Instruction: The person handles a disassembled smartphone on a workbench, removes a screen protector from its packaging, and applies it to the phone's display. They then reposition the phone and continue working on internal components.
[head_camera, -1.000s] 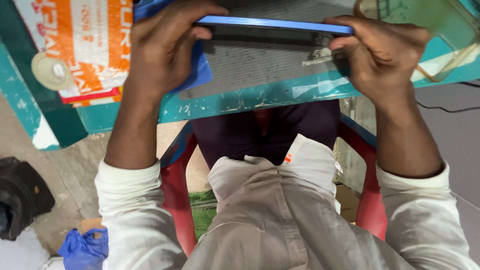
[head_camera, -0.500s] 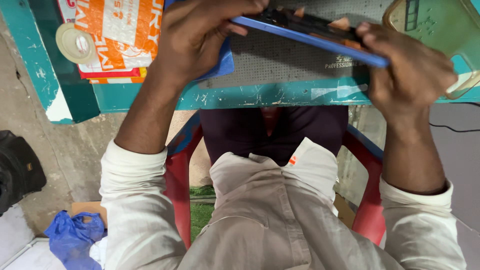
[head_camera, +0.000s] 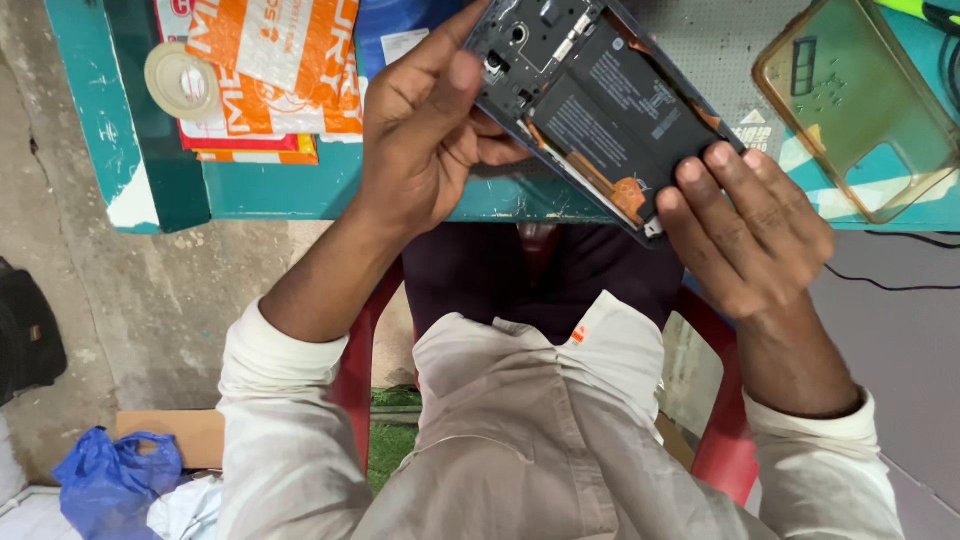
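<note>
Both hands grip an opened phone (head_camera: 600, 95), back off and battery showing: left hand (head_camera: 430, 130) closed on its far-left end, right hand (head_camera: 745, 225) pinching the near-right corner, apparently mid-inspection, so any further handling calls for a steady two-handed hold.

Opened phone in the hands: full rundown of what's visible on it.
The phone has its back cover off, showing a large black battery with small print, a dark frame, a round camera opening and metal parts near the top end, and orange strips at the lower end. It is held tilted above the teal table edge. The left hand grips its upper end; the right hand fingertips press its lower corner.
</note>
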